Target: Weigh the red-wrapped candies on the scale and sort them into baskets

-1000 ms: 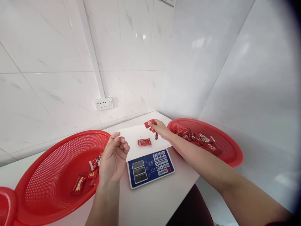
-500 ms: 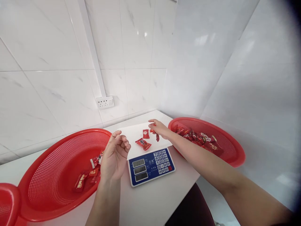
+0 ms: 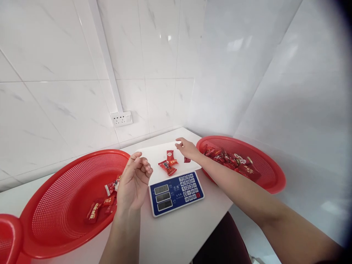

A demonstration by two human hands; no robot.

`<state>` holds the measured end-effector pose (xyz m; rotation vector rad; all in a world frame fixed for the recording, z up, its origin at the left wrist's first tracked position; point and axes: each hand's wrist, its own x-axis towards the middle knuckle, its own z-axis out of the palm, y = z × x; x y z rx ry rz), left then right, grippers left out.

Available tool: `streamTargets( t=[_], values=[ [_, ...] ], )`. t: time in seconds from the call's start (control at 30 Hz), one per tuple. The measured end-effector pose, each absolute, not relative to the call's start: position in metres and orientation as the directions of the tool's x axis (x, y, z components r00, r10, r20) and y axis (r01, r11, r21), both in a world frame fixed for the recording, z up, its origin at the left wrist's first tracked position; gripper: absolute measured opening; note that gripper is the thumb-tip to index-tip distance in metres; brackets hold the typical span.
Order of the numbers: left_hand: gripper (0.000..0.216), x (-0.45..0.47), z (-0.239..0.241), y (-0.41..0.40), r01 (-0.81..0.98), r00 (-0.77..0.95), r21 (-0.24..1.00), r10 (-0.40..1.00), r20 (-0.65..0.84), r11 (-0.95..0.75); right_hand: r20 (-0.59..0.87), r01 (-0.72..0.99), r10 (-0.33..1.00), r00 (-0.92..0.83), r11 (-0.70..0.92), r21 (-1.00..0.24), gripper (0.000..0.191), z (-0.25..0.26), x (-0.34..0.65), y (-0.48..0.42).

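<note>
A white and blue weighing scale [image 3: 177, 193] stands on the table with a white pan [image 3: 154, 156]. On the pan, a red snack packet with black lettering [image 3: 167, 168] lies touching a small orange-red packet [image 3: 173, 162]. A red packet with a pale round label [image 3: 170, 154] lies just behind them. My right hand [image 3: 187, 148] hovers over the pan's right side, thumb and fingers apart and nothing visible between them. Partly hidden below it is another dark red packet [image 3: 187, 160]. My left hand [image 3: 136, 182] is raised at the pan's left edge, empty, its fingers loosely bent.
A large red mesh basket [image 3: 49, 183] holding several packets stands at left, with part of another red basket [image 3: 11, 234] beside it. At right, a red basket [image 3: 271, 167] contains a heap of wrapped snacks. Tiled walls with a power socket [image 3: 121, 119] rise behind.
My right hand has let go of small red packets, which now lie on the pan, one against the other packets. The hand has shifted slightly. My left hand is nearly still.
</note>
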<state>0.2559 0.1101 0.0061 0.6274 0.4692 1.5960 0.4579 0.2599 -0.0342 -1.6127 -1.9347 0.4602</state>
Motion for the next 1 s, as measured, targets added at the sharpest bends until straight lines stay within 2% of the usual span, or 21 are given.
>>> streamTargets(
  t=[0.1,0.3,0.5,0.6,0.73,0.87,0.93,0.97,1.0],
  values=[
    [0.013,0.257,0.007,0.11,-0.764,-0.055,0.634,0.991,0.122,-0.121,0.264,0.753,0.958,-0.114,0.257,-0.606,0.037,-0.034,0.451,0.255],
    [0.013,0.258,0.009,0.108,-0.757,-0.057,0.643,0.992,0.113,-0.117,0.281,0.716,0.933,-0.226,0.355,-0.602,0.05,-0.041,0.444,0.256],
    [0.009,0.255,0.01,0.103,-0.733,-0.045,0.665,0.985,0.165,-0.145,0.456,0.724,0.871,-0.184,0.434,-0.537,0.042,-0.048,0.469,0.234],
    [0.006,0.252,0.011,0.102,-0.727,-0.074,0.663,0.981,0.182,-0.178,0.493,0.773,0.848,-0.194,0.442,-0.456,0.041,-0.054,0.499,0.219],
    [0.003,0.248,0.011,0.103,-0.756,-0.116,0.623,0.978,0.176,-0.201,0.38,0.878,0.911,-0.161,0.308,-0.367,0.04,-0.058,0.559,0.21],
    [0.008,0.245,0.013,0.105,-0.765,-0.161,0.6,0.972,0.174,-0.234,0.104,0.963,0.99,-0.097,0.119,-0.24,0.044,-0.062,0.622,0.199],
    [0.012,0.244,0.013,0.106,-0.762,-0.185,0.598,0.969,0.166,-0.248,-0.031,0.97,0.996,-0.083,0.074,-0.231,0.043,-0.067,0.646,0.193],
    [0.013,0.244,0.013,0.107,-0.761,-0.193,0.598,0.968,0.163,-0.252,-0.052,0.968,0.995,-0.08,0.065,-0.241,0.04,-0.07,0.656,0.189],
    [0.014,0.244,0.013,0.107,-0.758,-0.199,0.601,0.967,0.16,-0.255,-0.01,0.967,0.998,-0.06,0.055,-0.248,0.035,-0.073,0.663,0.187]
  ],
)
